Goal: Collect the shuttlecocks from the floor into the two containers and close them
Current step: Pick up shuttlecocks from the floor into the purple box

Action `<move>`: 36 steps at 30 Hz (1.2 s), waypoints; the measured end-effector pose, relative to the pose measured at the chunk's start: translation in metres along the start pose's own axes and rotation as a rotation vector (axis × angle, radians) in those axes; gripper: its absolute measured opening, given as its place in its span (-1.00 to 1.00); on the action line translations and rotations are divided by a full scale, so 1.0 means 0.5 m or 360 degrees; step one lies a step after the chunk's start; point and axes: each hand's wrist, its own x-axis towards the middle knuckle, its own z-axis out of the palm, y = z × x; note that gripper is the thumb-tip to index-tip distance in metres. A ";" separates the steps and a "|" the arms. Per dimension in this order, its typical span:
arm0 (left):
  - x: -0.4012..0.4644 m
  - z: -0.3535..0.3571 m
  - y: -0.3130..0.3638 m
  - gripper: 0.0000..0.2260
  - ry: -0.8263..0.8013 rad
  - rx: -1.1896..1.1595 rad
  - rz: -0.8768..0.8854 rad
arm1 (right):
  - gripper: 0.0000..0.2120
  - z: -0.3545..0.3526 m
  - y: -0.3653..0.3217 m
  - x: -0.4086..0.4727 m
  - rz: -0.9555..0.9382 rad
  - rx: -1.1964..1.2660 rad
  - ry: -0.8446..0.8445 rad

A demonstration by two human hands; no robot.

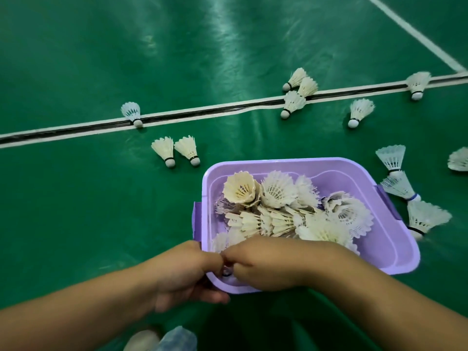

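An open purple plastic container (395,239) sits on the green floor, with several white shuttlecocks (278,191) piled inside. My left hand (187,272) grips its near left corner, thumb under the rim. My right hand (266,267) is just inside that corner with its fingers curled around a shuttlecock (226,272), of which only a dark-banded base shows between the two hands. Loose shuttlecocks lie around: a pair (174,150) left of the container, one (133,114) on the line, a cluster (296,95) farther back, and several (405,193) against the right side.
A black-and-white court line (202,114) crosses the floor behind the container, and a white line (415,34) runs at the top right. More shuttlecocks lie at the right (417,83) and at the right edge (459,159). My knee (162,339) shows at the bottom edge.
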 end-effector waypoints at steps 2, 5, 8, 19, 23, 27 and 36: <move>-0.004 0.001 0.000 -0.76 0.0019 0.0003 -0.0005 | -0.73 -0.002 0.000 -0.007 0.0022 0.0127 -0.0072; -0.005 0.008 -0.005 -0.81 0.0041 0.0039 -0.0038 | -0.63 0.013 -0.002 0.012 0.0125 -0.0082 -0.0211; -0.004 -0.001 -0.010 -0.86 0.0107 -0.0016 -0.0051 | -0.64 0.019 -0.002 0.015 -0.0072 -0.0135 0.0151; -0.012 -0.021 -0.015 -0.86 0.0289 0.0002 0.0000 | -0.77 -0.048 0.227 -0.171 0.0482 -0.0042 0.2256; -0.016 -0.014 -0.005 -0.85 0.0307 -0.0026 -0.0018 | -0.41 0.008 0.427 -0.204 0.1527 -0.0109 0.1259; -0.018 -0.017 -0.002 -0.81 0.0254 -0.0028 -0.0008 | -0.62 0.097 0.468 -0.191 0.1291 -0.0165 0.1258; -0.015 0.007 -0.010 -0.83 0.0115 -0.0020 0.0003 | -0.96 -0.093 0.252 -0.221 0.0558 0.1030 0.2270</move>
